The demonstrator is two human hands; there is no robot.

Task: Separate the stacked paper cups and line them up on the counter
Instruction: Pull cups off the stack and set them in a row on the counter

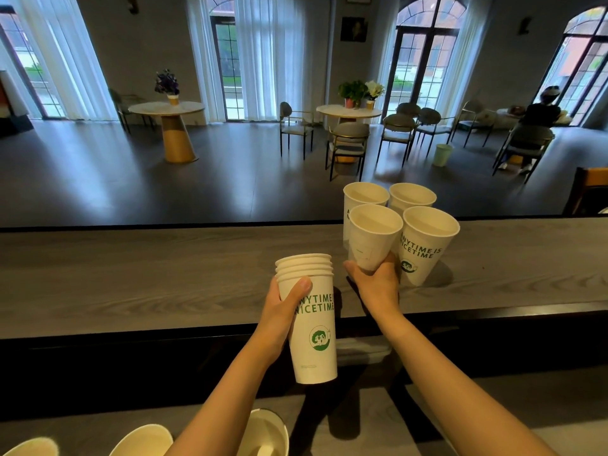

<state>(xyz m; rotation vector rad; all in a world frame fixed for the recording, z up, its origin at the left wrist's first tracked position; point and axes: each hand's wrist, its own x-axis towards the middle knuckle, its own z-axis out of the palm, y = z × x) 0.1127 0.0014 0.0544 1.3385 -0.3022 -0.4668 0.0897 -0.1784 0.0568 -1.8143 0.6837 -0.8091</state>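
arched windows (424,44) | white curtains (263,54) | dark floor (115,179) | round tables (166,108) | chairs (348,146)

Two bare forearms reach into view from the bottom edge; no sleeve covers either one up to the frame's edge; the left hand (283,307) and right hand (375,284) wear nothing; short, plain fingernails.

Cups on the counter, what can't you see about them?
- Head view: back-left cup, print mostly hidden by the held cup.
- Held cup's base, covered by the right hand.
- Stack: exact count unclear; nested rims overlap.
- Bottom cups, cut off by the frame.
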